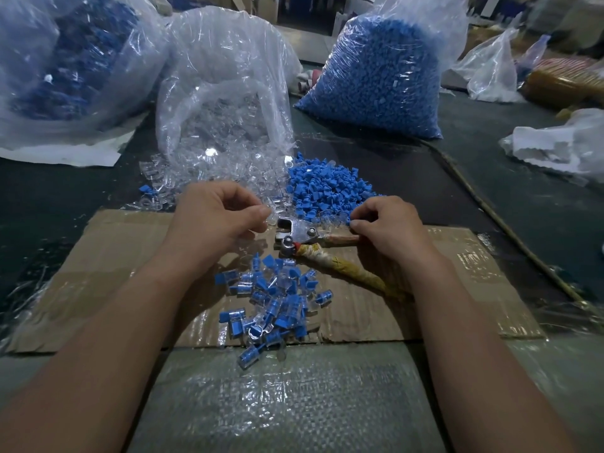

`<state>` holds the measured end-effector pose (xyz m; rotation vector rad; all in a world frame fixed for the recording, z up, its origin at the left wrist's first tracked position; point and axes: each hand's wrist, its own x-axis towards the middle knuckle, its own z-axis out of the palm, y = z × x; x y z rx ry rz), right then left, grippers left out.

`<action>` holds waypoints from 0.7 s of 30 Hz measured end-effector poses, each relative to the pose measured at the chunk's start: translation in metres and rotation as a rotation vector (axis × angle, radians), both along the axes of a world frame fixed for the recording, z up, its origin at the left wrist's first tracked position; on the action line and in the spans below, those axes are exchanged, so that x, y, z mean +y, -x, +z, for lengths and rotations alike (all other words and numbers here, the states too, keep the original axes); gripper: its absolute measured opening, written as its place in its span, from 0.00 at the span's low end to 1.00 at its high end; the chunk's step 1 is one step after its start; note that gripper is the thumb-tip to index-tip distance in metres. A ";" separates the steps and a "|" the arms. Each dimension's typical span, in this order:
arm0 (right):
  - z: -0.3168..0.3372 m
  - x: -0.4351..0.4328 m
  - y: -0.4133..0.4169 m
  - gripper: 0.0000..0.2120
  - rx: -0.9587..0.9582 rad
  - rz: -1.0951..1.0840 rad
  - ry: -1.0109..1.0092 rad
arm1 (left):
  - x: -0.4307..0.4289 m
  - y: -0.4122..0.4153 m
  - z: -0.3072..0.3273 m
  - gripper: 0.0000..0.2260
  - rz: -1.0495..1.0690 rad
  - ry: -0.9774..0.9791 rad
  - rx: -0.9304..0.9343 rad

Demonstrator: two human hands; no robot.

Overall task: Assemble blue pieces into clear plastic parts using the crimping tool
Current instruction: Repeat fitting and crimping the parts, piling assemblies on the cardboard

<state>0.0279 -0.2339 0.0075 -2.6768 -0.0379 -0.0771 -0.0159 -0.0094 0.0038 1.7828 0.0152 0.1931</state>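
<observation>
On the cardboard [114,256] laid over the bench [490,152], a small heap of finished assemblies [274,302] lies nearest the person. The loose blue pieces [327,188] and clear plastic parts [222,158] beyond are far more, so most of the work remains. The left hand [222,214] pinches a clear part [273,211]. The right hand [385,227] pinches what looks like a blue piece [352,221]. The crimping tool [300,232] lies between them, unheld.

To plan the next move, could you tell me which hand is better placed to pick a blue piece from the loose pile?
Right, probably. The right hand has its fingertips at the near edge of the blue pile, while the left hand is busy pinching a clear part beside the crimping tool.
</observation>
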 end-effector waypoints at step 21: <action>-0.004 0.001 0.003 0.04 -0.153 0.044 -0.142 | 0.001 0.000 0.001 0.06 -0.048 0.070 0.013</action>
